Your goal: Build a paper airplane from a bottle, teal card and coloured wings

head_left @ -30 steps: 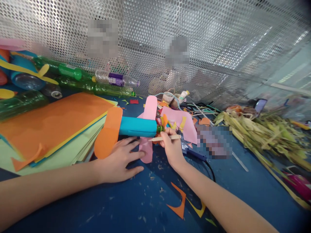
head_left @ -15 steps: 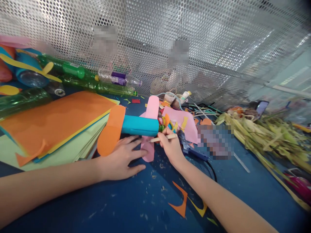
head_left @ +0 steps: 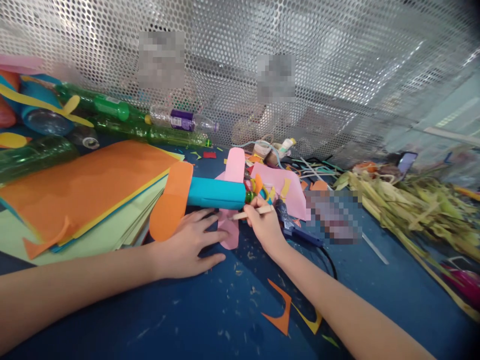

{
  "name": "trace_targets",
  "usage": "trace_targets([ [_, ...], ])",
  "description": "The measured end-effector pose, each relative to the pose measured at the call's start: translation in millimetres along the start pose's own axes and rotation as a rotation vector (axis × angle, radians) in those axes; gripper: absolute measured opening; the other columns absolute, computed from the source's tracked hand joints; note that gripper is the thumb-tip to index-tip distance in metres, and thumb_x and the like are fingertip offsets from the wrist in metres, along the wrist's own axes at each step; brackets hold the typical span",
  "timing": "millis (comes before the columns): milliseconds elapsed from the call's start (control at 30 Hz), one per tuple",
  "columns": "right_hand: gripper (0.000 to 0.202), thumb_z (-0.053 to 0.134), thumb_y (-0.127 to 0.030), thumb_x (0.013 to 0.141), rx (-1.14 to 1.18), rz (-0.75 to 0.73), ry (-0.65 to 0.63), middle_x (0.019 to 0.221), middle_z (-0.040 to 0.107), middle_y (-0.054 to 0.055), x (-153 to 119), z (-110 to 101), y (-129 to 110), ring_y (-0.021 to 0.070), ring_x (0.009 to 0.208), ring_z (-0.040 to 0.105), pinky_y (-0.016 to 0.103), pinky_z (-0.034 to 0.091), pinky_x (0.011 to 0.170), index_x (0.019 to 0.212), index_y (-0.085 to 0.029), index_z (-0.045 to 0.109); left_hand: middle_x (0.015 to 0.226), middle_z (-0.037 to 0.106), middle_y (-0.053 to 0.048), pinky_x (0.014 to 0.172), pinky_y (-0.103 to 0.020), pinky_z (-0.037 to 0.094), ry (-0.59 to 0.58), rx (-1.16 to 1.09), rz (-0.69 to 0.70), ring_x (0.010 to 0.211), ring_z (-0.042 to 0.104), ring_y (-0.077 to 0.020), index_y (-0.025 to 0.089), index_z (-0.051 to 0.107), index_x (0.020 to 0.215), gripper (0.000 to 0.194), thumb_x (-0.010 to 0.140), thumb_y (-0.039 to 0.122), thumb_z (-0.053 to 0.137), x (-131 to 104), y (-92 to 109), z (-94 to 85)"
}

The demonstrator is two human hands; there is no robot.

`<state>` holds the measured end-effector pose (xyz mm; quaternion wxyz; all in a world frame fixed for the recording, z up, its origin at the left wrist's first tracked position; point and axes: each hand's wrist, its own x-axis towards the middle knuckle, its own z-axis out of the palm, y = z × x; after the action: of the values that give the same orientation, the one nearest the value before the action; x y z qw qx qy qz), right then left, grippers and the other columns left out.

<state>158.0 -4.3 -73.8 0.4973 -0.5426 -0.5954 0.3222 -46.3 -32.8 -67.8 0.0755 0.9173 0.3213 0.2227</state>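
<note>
A bottle wrapped in blue paper (head_left: 217, 193) lies on its side, its green neck toward the right. An orange paper strip (head_left: 170, 202) with rounded ends crosses its left end. Under the bottle runs a pink paper strip (head_left: 234, 165) that sticks out on both sides. My left hand (head_left: 191, 242) lies flat with fingers spread, fingertips at the near end of the pink strip. Pinched in my right hand (head_left: 264, 222) is a pale, slim pencil-like stick (head_left: 255, 212), its tip over that same end of the strip. Whether the tip touches the paper I cannot tell.
Orange paper sheets (head_left: 90, 185) are stacked at the left, with green bottles (head_left: 150, 132) behind. A blue glue gun (head_left: 300, 234) lies beside my right wrist. Corn husks (head_left: 412, 215) spread at the right. Orange scraps (head_left: 281, 310) lie in front. A perforated metal screen (head_left: 232, 60) stands behind.
The view has shifted very slightly. Both hands, the stick and the paper-wrapped bottle keep nearly the same places.
</note>
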Motion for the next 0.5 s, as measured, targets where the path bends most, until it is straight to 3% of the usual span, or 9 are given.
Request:
trace_targets([
  [500,0.026,0.053,-0.019,0.075,-0.029,0.001,0.006,0.041,0.043,-0.007,-0.6,-0.6,-5.6,0.0098,0.042,0.04,0.023,0.032,0.046,0.053,-0.022,0.038,0.12,0.06,-0.012,0.089,-0.056,0.045,0.021,-0.009,0.015,0.116,0.049,-0.0347,0.026,0.066,0.107,0.032,0.081,0.042,0.058,-0.3,-0.2,0.0],
])
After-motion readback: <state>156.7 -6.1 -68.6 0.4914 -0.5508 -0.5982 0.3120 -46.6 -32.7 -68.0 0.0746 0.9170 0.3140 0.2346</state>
